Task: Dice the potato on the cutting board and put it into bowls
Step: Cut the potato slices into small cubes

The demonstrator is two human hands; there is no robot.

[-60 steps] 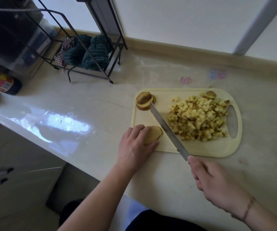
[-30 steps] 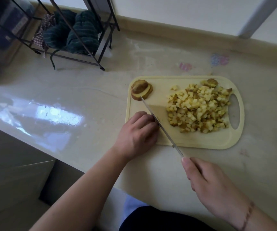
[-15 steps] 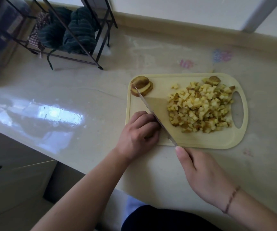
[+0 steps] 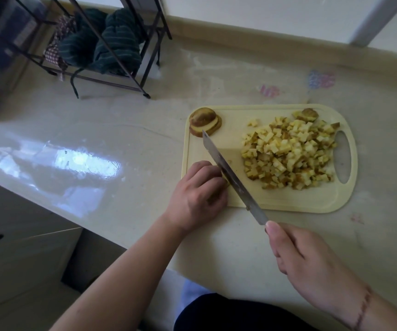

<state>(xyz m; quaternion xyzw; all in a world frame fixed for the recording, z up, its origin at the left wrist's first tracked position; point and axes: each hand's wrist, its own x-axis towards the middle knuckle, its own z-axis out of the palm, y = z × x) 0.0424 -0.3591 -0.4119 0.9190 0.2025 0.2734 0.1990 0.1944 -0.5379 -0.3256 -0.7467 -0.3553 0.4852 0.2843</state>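
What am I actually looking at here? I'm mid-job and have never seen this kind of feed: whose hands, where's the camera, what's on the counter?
There is no machine: these are a person's two bare hands, filmed by one wide-angle camera worn on the head, looking forward and down.

On the pale counter lies a cream cutting board. On its right side is a pile of diced potato; at its far left corner sit a few stacked potato slices.

The right hand grips a knife, whose handle is hidden inside the hand; the blade runs diagonally across the board. The left hand, fingers curled, holds down a potato piece that is almost wholly hidden beneath it, right beside the blade.

At the back left stands a wire rack with dark cloths. No bowls are in view.
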